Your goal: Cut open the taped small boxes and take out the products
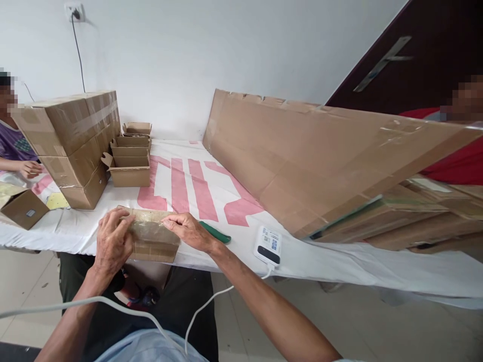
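White cloth (309, 266) covers the table beside a pale wall (181, 60). At its near edge sits a box (154, 253) with tape (147, 232) along its top. Left hand (113, 239): clasped over the box's left end. Right hand (186, 231): fingertips together at the tape; whether they pinch it cannot be told.

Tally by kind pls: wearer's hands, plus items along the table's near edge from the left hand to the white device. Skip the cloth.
Wearer's hands (left hand, right hand): 2
Cardboard box under the hands: 1
Green object, exact type unclear: 1
White device, cable included: 1
Total: 5
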Demonstrator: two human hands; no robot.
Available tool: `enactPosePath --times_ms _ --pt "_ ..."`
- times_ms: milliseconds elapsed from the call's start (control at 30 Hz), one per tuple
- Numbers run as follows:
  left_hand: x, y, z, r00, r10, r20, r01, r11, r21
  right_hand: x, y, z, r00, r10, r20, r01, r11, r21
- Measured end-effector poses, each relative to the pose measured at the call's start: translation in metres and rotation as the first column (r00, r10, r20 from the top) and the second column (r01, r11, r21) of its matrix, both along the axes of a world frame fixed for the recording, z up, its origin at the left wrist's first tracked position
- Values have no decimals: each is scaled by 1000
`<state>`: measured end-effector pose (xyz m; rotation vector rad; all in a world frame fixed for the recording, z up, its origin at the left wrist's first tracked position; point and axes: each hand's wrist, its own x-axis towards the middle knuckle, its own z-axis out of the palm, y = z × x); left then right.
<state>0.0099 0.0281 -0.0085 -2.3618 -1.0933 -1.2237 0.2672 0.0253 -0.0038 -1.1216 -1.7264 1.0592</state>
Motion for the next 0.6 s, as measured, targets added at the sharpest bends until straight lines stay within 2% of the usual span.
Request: enactPosePath --times_ms 167,300,600 --pt "-16 -7 -1 983 71 172 -58 995 -79 0 -1 2 1000 24 6 -24 1000 -9" --pt "-25 -14 -10 949 139 283 -99 983 -152 -1 -2 4 1000 24 -4 -24 1000 -16" --pt "-17 -22 -29 870 156 468 -117 987 -112 -3 -8 8 1000 22 19 -21 999 -30"
